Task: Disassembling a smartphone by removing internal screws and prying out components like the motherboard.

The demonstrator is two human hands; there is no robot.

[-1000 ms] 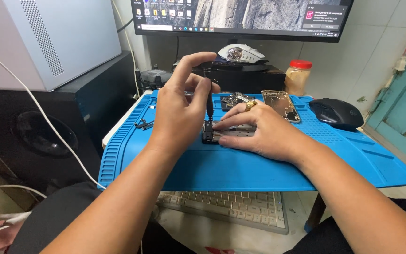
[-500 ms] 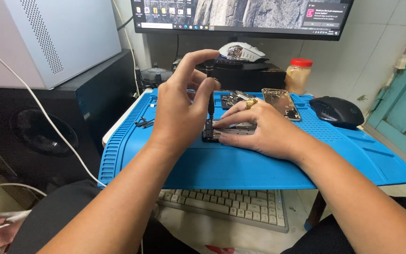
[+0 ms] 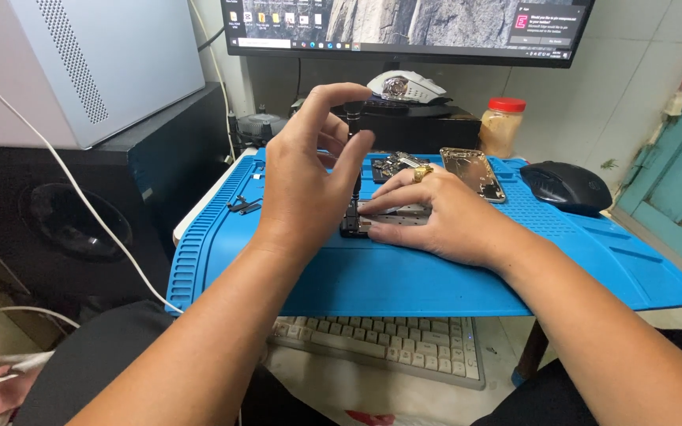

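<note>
We work over a wide blue silicone repair mat (image 3: pixel 436 276) that covers the desk. Our left hand (image 3: pixel 305 185) is raised above it, thumb and fingers pinched around a thin black screwdriver (image 3: pixel 354 170) that stands upright, its tip down at the left end of a small flat phone part with a dark frame and silvery face (image 3: pixel 384 218). Our right hand (image 3: pixel 444 217), with a gold ring (image 3: pixel 422 173) on 1 finger, lies flat on that part, fingers stretched out and pressing it onto the mat; it grips nothing.

Just behind the right hand lie a dark circuit board (image 3: pixel 395 163) and a gold metal phone back shell (image 3: pixel 474 173), both on the mat. A few small black pieces (image 3: pixel 243 207) sit near the mat's left edge. A black computer mouse (image 3: pixel 566 187) rests at the right of the mat, and a jar with a red lid (image 3: pixel 503 126) stands behind it. A white keyboard (image 3: pixel 388 343) shows below the mat's front edge.
</note>
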